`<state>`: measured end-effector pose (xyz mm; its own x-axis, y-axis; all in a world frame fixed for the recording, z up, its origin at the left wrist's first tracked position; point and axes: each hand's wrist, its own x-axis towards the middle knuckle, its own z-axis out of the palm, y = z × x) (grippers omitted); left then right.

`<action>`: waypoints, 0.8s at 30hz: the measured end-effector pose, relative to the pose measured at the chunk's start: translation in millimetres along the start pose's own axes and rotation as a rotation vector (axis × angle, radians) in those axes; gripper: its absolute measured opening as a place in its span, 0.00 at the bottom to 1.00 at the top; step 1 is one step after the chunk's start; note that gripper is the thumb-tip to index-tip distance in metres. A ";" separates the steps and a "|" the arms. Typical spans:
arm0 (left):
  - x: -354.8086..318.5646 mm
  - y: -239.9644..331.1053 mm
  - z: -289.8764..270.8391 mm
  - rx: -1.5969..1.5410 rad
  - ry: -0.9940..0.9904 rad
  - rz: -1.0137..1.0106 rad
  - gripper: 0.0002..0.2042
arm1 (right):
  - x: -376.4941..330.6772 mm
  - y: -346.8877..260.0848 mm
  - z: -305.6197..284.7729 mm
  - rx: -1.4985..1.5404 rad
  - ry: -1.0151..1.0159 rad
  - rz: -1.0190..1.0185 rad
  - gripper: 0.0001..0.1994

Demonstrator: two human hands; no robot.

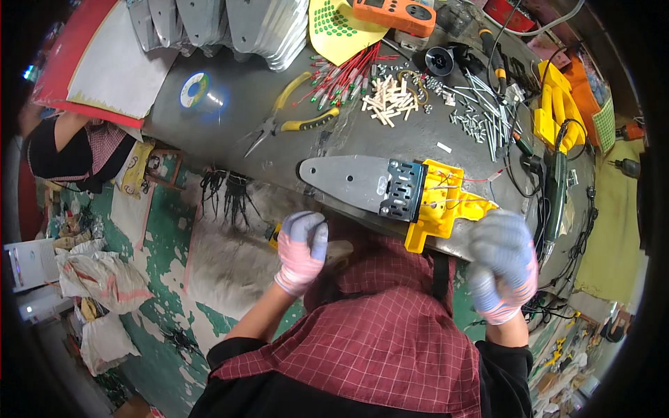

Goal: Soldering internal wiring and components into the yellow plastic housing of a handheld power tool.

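My left hand (303,251), in a striped glove, hovers off the table's front edge with its fingers curled in; what they hold, if anything, is hidden. Beside it shows a small yellow and black piece (274,235), and I cannot tell whether the hand touches it. My right hand (503,268), gloved and smeared by motion, is by the right end of a yellow plastic housing (437,209). Thin wires (453,202) run over that housing. Joined to its left side is a dark slotted bracket (404,189) with a long grey metal plate (341,177) lying flat on the table.
Pliers with yellow handles (310,122), a solder spool (195,90), red-wired indicator lights (348,76), pale sticks (390,101) and screws (481,118) lie farther back. A soldering iron (555,198) hangs at the right. Stacked grey plates (268,31) stand behind. Another person's arm (70,132) shows left.
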<state>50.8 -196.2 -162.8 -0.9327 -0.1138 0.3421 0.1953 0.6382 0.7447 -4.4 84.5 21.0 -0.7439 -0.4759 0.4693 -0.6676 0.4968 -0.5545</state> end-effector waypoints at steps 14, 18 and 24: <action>4.4 -196.6 31.3 1.013 -1.347 -0.347 0.22 | -21.8 -20.3 64.6 0.231 -0.201 -0.139 0.11; 23.3 -162.5 6.8 1.142 -1.075 0.016 0.14 | -27.5 -25.1 71.3 0.247 -0.191 -0.096 0.11; 44.1 -241.9 -3.4 1.447 -0.969 -0.075 0.15 | -23.1 -31.0 77.9 0.234 -0.158 -0.086 0.10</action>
<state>-36.6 -358.1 -325.9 -0.8602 -0.0591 -0.5065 0.2455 0.8226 -0.5129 35.9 23.6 -26.2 -0.6583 -0.6256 0.4186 -0.6894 0.2778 -0.6690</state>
